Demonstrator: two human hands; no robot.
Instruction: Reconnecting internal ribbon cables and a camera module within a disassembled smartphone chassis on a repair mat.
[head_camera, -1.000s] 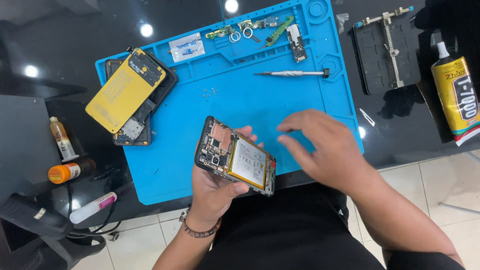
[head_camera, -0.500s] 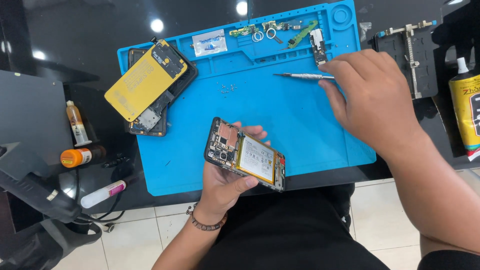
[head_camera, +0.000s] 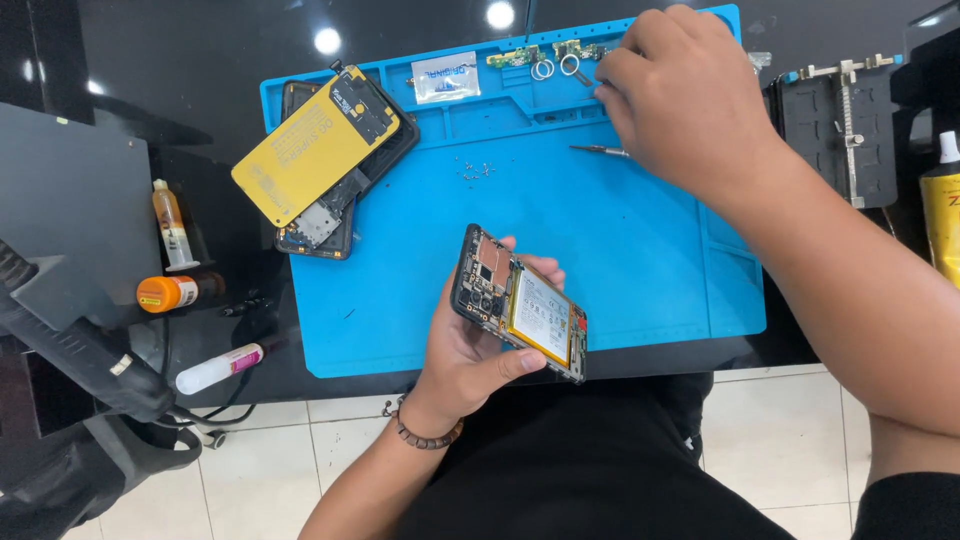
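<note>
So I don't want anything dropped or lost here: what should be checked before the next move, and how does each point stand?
1. Opened phone held firmly in the left hand: ok, fingers wrap its edges.
2. Phone over the blue mat: not ok, its lower end overhangs the near edge.
3. Loose screws lying on the mat, apart from both hands: ok.
4. Right hand grip on a part at the mat's far tray: cannot tell, fingertips hidden.
5. Screwdriver within reach: ok, beside the right hand.
</note>
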